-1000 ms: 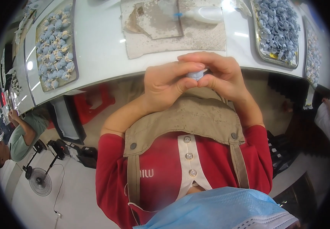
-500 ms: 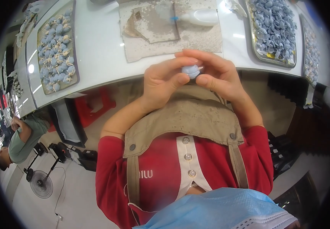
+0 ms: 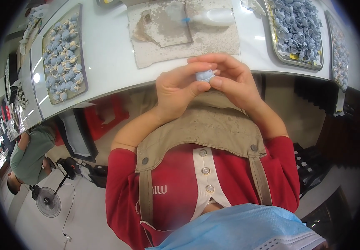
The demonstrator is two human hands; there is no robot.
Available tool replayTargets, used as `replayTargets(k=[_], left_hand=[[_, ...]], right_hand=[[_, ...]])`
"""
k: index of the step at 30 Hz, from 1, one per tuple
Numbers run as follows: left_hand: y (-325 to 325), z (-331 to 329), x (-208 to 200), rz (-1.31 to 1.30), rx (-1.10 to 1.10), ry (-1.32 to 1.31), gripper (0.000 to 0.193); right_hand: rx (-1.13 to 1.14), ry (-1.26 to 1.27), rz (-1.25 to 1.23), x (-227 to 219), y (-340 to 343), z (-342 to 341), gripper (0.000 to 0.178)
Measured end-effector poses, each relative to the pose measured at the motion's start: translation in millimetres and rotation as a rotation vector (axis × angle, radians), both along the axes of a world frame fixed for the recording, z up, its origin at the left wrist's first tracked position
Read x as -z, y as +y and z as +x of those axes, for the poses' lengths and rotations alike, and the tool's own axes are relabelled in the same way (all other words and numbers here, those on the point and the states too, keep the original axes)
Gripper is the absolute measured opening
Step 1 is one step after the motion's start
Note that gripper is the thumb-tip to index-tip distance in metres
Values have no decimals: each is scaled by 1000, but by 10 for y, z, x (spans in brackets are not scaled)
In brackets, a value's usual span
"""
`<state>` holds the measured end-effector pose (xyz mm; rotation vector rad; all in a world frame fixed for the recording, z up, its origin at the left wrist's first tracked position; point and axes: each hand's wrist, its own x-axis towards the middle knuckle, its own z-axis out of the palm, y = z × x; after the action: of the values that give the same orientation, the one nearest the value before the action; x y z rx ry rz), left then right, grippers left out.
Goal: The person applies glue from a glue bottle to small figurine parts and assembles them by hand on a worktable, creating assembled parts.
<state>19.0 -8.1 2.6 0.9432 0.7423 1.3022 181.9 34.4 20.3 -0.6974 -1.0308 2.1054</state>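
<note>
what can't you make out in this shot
All in the head view:
- Far side of the small blue piece: hidden by its own front and the fingers.
- Far end of the petal tray: cut off by the upper edge.
- Single pieces in the rightmost tray: too small, blurred near the rim.
</note>
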Motion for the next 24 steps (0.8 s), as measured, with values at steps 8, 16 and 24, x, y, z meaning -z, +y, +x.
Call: replayTargets(k=[8, 16, 24], left_hand=[[30, -73, -29, 4, -38, 64, 25], [77, -192, -101, -20, -63, 173, 29], [815, -2064, -229, 0, -912, 1195, 27]], right_hand=[[15, -22, -13, -23, 31, -94, 34], [52, 4, 17, 51, -1, -179, 40], [472, -474, 571, 34, 440, -28, 27]])
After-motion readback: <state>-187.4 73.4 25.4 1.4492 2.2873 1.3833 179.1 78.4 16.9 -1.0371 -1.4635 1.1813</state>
